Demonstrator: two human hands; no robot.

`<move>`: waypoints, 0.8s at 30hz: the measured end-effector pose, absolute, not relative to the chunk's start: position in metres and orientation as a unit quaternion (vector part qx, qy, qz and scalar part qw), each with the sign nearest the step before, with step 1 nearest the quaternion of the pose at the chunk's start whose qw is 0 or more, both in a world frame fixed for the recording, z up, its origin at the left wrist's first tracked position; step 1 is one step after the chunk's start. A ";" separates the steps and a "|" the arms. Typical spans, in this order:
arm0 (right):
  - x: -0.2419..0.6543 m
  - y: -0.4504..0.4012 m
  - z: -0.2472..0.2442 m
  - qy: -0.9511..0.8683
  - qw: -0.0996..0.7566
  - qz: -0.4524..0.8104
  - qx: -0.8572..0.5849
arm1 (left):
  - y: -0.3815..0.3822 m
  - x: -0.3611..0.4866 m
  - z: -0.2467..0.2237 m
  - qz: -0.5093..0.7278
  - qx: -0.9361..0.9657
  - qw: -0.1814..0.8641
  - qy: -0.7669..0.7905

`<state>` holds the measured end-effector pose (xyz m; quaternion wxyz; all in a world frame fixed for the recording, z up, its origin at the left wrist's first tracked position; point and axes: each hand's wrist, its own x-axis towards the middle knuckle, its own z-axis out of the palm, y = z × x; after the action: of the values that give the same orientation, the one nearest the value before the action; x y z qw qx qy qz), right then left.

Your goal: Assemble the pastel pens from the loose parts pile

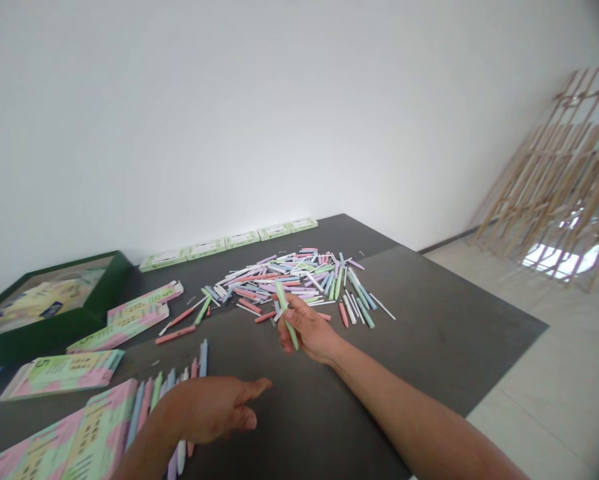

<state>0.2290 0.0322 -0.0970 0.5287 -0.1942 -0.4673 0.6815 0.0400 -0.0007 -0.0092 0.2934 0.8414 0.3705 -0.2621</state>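
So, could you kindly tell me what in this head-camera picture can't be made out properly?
In the head view:
- The right hand hides the middle of the green stick.
- The left hand hides part of the row of pastel sticks.
- The bottom edge cuts off the printed box.
- The print on the boxes by the wall is too small to read.

A dark grey table (429, 333) filled the middle of the view, with a matte top and a straight edge running towards the back. A row of flat pale green cartons (224, 240) lined its far edge, and pink-and-green printed cartons (124, 323) lay at the left near a shallow dark green tray (104, 280). Behind rose a plain white wall (229, 113); at right, a slatted wooden lattice frame (554, 180) stood on a pale tiled floor (544, 400).
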 end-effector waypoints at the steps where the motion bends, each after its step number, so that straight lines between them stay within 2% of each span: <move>1: 0.229 0.032 -0.097 -0.460 0.527 0.689 -0.190 | -0.001 0.041 -0.008 -0.265 0.840 0.292 0.372; 12: 0.232 0.032 -0.085 -0.373 0.541 0.735 -0.167 | -0.003 0.044 -0.015 -0.278 0.826 0.329 0.365; 18: 0.242 0.038 -0.089 -0.272 0.488 0.822 -0.113 | -0.005 0.044 -0.016 -0.287 0.823 0.329 0.364; 24: 0.247 0.043 -0.093 -0.245 0.463 0.845 -0.105 | -0.005 0.044 -0.021 -0.282 0.817 0.339 0.372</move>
<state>0.2465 0.0433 -0.0932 0.4628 -0.1053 -0.2455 0.8453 0.0439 -0.0051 -0.0209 0.3389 0.8167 0.3721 -0.2824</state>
